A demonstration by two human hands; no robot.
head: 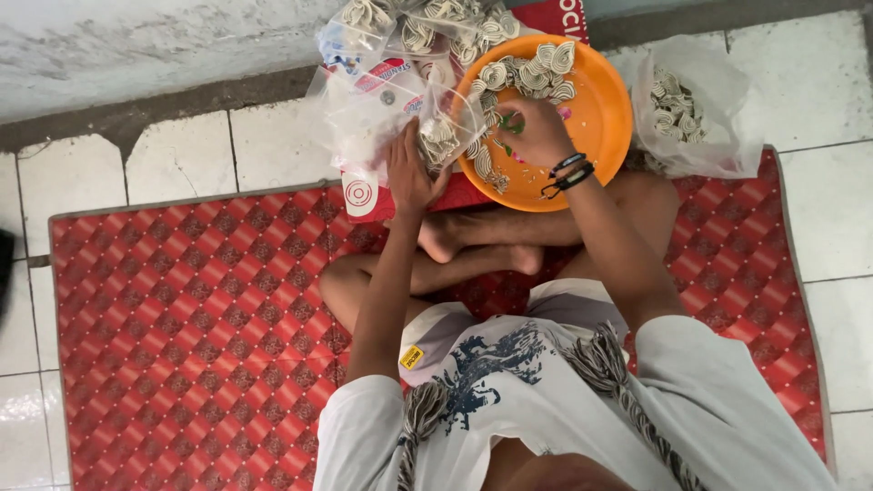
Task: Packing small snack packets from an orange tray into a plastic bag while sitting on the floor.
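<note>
The left hand (411, 173) lies with fingers spread on a clear plastic bag (382, 100) of pale coiled pieces (441, 136), at the far edge of the red patterned mat (182, 309). Just to its right, the right hand (538, 132), with dark bands on the wrist, reaches over the orange plate (605, 114) and pinches a small green piece (512, 123) between the fingertips. More coiled pieces line the plate's far and left rim. Another bag (700, 105) of them sits right of the plate on the white tiles (182, 168).
</note>
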